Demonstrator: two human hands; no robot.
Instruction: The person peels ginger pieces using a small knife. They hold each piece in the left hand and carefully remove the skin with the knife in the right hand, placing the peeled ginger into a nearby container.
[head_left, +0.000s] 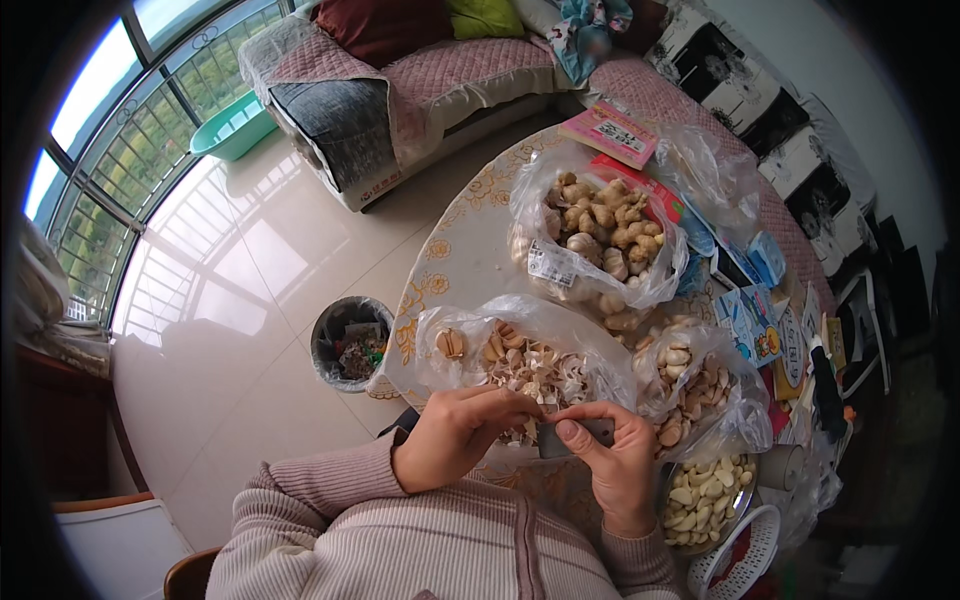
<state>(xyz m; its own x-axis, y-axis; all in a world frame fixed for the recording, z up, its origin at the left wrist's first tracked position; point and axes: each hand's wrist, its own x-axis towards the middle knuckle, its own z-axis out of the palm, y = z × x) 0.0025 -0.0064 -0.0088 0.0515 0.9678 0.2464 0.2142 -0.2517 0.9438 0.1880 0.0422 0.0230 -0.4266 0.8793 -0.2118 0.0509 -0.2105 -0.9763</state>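
Note:
My right hand (611, 457) grips a small flat metal blade (559, 441) between thumb and fingers. Its fingertips meet those of my left hand (469, 427), which pinches something too small and hidden to make out. Both hands are over a plastic bag (442, 379) spread on the table, with garlic skins (544, 375), some cloves and a partly opened garlic bulb (450, 343). Right of it, another plastic bag (750, 420) holds unpeeled garlic cloves (701, 397). Nearer me, peeled garlic cloves (705, 499) fill a metal bowl (739, 510).
A bag of ginger (600, 210) and garlic bulbs stands farther back on the round table (465, 255), near books (611, 135). A white plastic basket (761, 544) is beside the bowl. On the floor at left stands a lined trash bin (322, 360); a sofa (480, 75) lies beyond.

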